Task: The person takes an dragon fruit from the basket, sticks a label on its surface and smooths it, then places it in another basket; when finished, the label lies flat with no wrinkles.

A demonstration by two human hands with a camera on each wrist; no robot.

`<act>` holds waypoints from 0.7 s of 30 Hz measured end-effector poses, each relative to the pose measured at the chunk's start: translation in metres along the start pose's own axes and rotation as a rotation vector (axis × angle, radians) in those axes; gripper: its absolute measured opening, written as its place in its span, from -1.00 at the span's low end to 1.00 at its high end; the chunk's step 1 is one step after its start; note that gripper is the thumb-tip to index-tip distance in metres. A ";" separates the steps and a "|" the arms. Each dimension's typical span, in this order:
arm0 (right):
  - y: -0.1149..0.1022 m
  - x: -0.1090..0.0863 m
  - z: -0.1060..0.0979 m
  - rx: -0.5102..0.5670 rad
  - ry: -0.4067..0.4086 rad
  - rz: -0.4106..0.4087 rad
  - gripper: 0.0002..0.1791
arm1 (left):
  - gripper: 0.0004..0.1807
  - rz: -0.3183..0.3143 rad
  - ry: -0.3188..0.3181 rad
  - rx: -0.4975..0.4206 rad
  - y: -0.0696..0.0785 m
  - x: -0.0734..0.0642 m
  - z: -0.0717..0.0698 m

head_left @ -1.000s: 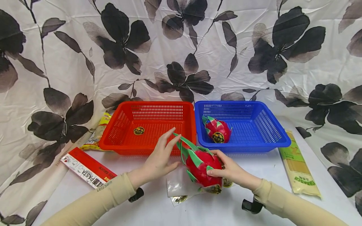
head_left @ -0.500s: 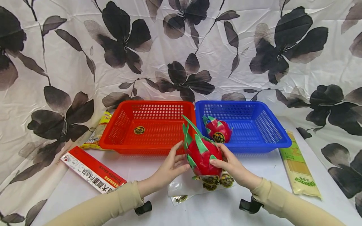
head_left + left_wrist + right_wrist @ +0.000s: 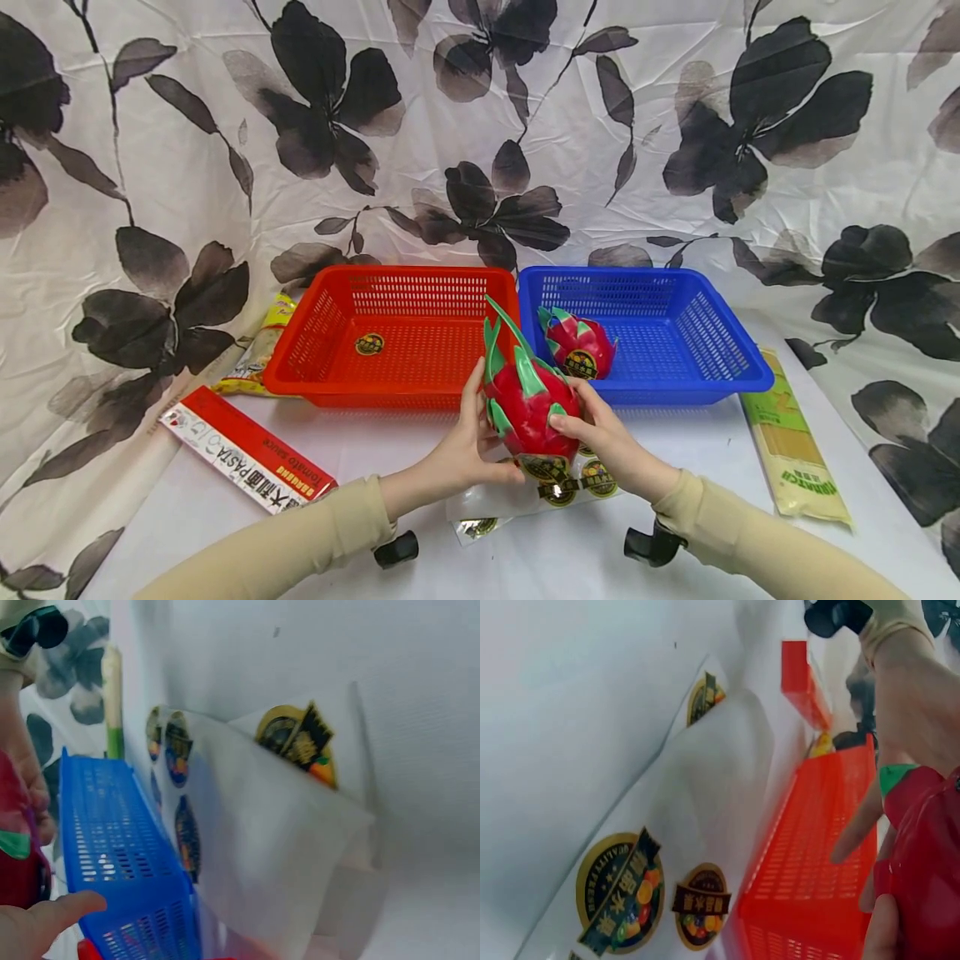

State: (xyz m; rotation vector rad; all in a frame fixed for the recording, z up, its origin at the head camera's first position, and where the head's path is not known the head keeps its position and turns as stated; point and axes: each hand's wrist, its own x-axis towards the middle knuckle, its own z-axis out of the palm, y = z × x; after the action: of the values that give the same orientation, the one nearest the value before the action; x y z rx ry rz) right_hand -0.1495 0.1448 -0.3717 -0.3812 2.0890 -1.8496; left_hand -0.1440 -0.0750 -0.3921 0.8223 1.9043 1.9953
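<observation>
A red dragon fruit (image 3: 529, 408) with green leafy scales is held over the table, its long leaf tips pointing up and away. My right hand (image 3: 611, 433) grips its right side, thumb in front and fingers behind. Along its left side lies my left hand (image 3: 468, 450), fingers fairly straight against or close to the fruit and thumb stretched below it. A black and gold sticker (image 3: 543, 467) shows on the fruit's lower end. Beneath it lies a white sticker sheet (image 3: 697, 780) bearing round black and gold labels. In the left wrist view, my left thumb (image 3: 64, 913) points past the fruit.
A red basket (image 3: 390, 400) with a round sticker inside stands behind my hands. Beside it, a blue basket (image 3: 645, 392) contains another dragon fruit (image 3: 577, 343). A red and white pasta box (image 3: 251, 450) and yellow bag (image 3: 258, 354) lie left; a noodle packet (image 3: 795, 442) lies right.
My left hand has come down from the leaf tips to the fruit's left side. The fruit has turned more upright, and my right hand still grips it.
</observation>
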 end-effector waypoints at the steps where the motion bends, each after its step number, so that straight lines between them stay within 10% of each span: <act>1: 0.000 0.000 0.001 0.005 0.001 -0.001 -0.35 | 0.39 0.004 0.004 0.012 0.001 0.001 0.000; 13: 0.004 -0.002 0.004 0.013 -0.015 0.038 -0.25 | 0.25 -0.091 0.081 0.084 0.008 0.002 -0.001; 21: 0.003 0.000 -0.003 0.006 -0.162 -0.035 0.05 | 0.20 -0.138 0.160 0.160 0.011 0.006 -0.005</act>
State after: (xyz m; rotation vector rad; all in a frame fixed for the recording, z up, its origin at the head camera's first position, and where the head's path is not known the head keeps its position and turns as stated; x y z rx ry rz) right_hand -0.1509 0.1481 -0.3741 -0.5503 1.9798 -1.7798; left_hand -0.1493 -0.0773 -0.3796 0.5655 2.1686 1.8968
